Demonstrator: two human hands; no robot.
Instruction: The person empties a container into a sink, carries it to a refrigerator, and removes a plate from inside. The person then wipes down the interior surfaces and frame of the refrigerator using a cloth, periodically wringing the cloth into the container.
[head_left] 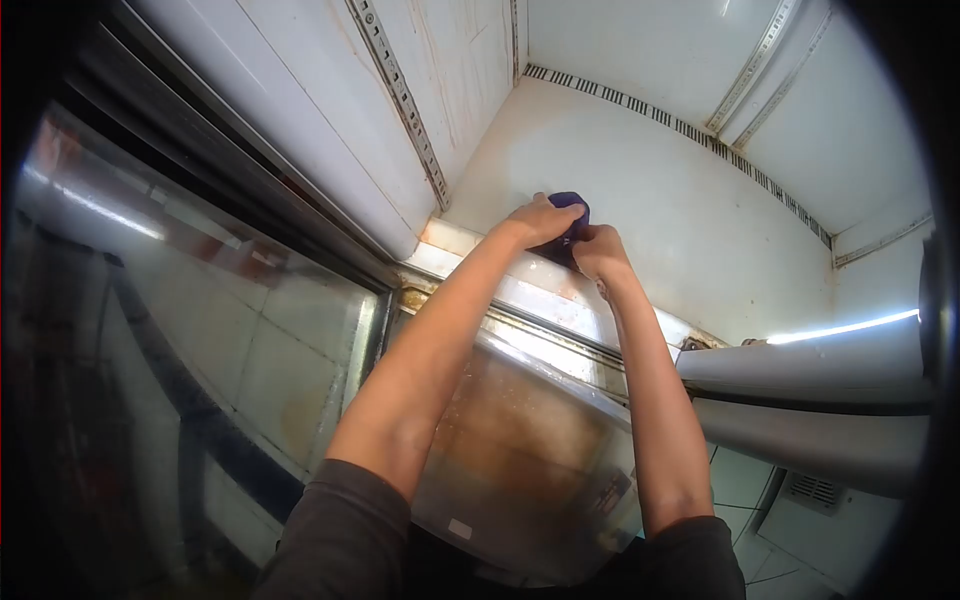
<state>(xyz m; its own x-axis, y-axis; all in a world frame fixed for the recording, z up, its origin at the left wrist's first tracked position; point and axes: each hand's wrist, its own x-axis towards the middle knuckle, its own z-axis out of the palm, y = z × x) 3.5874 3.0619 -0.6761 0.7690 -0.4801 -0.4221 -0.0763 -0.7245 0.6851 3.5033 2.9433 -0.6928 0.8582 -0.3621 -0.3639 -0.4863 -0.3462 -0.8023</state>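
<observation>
Both hands are on a dark purple cloth [572,202], bunched up just above the front ledge of a white fridge cabinet. My left hand [543,218] grips it from the left, fingers curled over its upper part. On the other side, my right hand [602,252] is closed on its lower right part, partly hiding it. The white cabinet floor [640,190] stretches behind the hands. Brown stains and wet spots mark the front ledge [520,290] beneath them.
A translucent plastic bin [520,440] with brownish stains stands below my forearms. On the left is a glass door [270,340]; a white door edge [810,375] juts in at right. Slotted metal shelf rails [400,100] run along the inner walls.
</observation>
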